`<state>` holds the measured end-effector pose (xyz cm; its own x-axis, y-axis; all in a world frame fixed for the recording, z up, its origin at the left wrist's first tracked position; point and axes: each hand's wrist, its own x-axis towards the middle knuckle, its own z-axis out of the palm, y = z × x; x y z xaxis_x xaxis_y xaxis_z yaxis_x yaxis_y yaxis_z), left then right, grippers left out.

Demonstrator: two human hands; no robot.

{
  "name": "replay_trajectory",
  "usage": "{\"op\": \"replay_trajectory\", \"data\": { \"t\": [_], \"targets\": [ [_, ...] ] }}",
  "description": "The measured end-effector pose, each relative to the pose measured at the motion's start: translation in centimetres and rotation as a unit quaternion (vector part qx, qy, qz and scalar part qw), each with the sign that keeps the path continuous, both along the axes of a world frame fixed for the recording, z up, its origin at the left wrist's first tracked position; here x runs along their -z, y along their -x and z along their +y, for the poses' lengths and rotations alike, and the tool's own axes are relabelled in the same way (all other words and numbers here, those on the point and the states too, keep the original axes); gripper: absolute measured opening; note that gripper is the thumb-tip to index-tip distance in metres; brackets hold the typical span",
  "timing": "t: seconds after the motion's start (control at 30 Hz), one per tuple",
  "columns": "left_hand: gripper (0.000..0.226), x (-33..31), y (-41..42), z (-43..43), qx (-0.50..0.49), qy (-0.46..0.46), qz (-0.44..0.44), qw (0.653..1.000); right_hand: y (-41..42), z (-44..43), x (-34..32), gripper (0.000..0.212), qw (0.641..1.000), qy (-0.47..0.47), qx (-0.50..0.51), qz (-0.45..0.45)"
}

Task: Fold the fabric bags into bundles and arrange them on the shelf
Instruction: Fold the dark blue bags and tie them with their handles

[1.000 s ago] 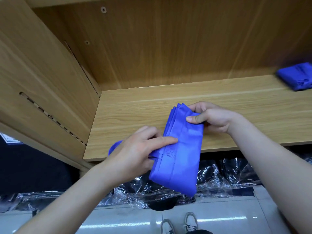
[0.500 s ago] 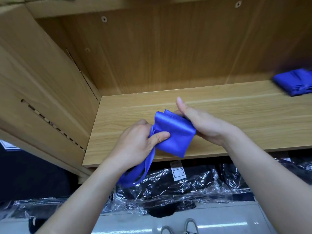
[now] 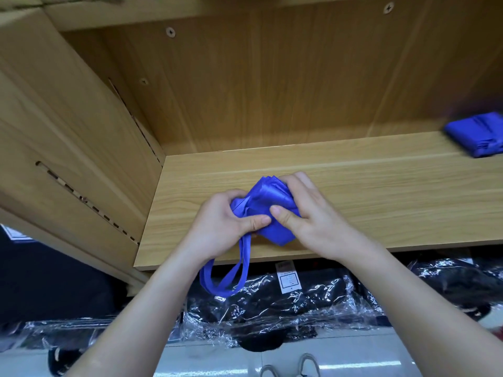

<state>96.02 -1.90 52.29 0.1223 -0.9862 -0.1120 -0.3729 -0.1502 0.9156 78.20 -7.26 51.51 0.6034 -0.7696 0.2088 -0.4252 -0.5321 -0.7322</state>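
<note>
A blue fabric bag [image 3: 268,198] is folded into a thick wad above the front part of the wooden shelf [image 3: 353,186]. My left hand [image 3: 226,227] grips its left side, thumb pressed on top. My right hand [image 3: 307,213] grips its right side, fingers wrapped over the fold and thumb on the front. The bag's blue handle loops [image 3: 231,276] hang down past the shelf's front edge. A second blue bundle [image 3: 476,134] lies on the shelf at the far right.
The shelf's side panel [image 3: 68,148] stands at the left and its back wall behind. Below the shelf lie black goods in clear plastic wrap [image 3: 285,303]. The tiled floor and shoe tips [image 3: 288,367] show at the bottom.
The long folded bag has been doubled over into a short wad. Both hands have closed in on it, and the handles now hang below the shelf edge.
</note>
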Motion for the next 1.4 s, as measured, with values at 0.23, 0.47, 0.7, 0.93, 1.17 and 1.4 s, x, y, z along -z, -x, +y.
{"op": "replay_trajectory", "data": {
  "t": [0.23,0.47,0.7,0.93,1.17,1.4],
  "targets": [
    [0.031,1.1,1.3,0.4,-0.015,0.049,-0.003,0.999,-0.4,1.1,-0.8,0.048,0.987,0.124,0.068,0.079],
    [0.039,1.8,1.9,0.1,0.001,0.037,-0.037,0.999,0.1,0.9,0.2,0.032,0.994,0.101,0.03,0.039],
    [0.037,3.6,3.6,0.1,-0.09,0.01,-0.106,0.99,-0.6,0.5,1.1,0.044,0.987,0.058,0.048,0.145],
    [0.044,3.1,2.9,1.4,0.04,-0.162,0.134,0.977,1.8,-1.2,4.1,0.058,0.981,0.1,0.1,0.129],
    [0.073,-0.3,-3.8,2.5,0.111,-0.22,0.183,0.952,4.9,-2.6,2.9,0.049,0.97,0.2,0.051,0.132],
    [0.066,-1.8,-6.1,3.0,-0.024,-0.105,0.282,0.953,5.6,-3.2,0.7,0.064,0.923,0.376,0.037,0.068]
  ]
}}
